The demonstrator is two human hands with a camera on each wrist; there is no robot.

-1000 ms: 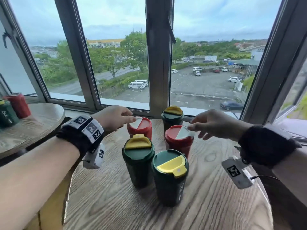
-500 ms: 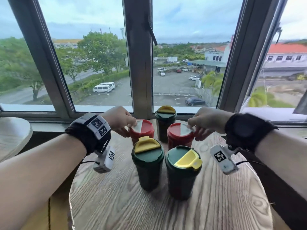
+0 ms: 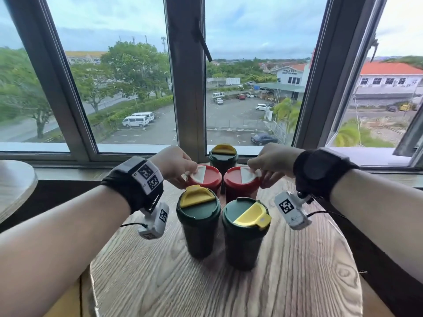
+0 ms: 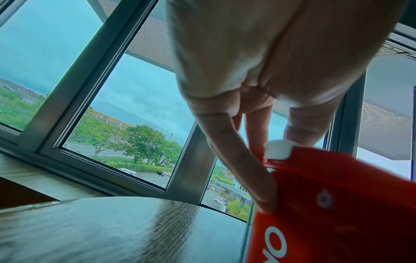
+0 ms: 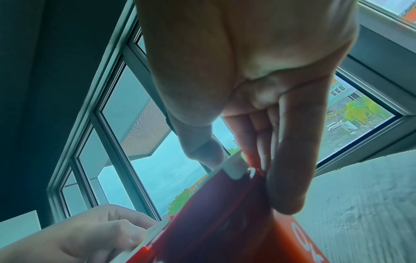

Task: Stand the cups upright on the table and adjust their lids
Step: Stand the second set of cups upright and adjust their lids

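Note:
Two red cups stand upright side by side on the round wooden table (image 3: pixel 206 289), each with a white flap on its lid. My left hand (image 3: pixel 188 176) pinches the white flap tab (image 4: pixel 278 148) at the outer rim of the left red cup (image 3: pixel 207 183). My right hand (image 3: pixel 256 173) pinches the white flap tab (image 5: pixel 234 169) of the right red cup (image 3: pixel 240 186), with its little finger against the cup's side. Three green cups with yellow flaps also stand upright: front left (image 3: pixel 198 225), front right (image 3: pixel 245 239), and back (image 3: pixel 223 156).
The window frame and sill (image 3: pixel 190 110) stand directly behind the cups. A second round table (image 3: pixel 13 186) is at the far left. Bare wood lies in front of the green cups, and the table edge drops off on both sides.
Both hands have drawn back from the lid tops to the outer rims and now pinch the white tabs. The head view has swung to the right.

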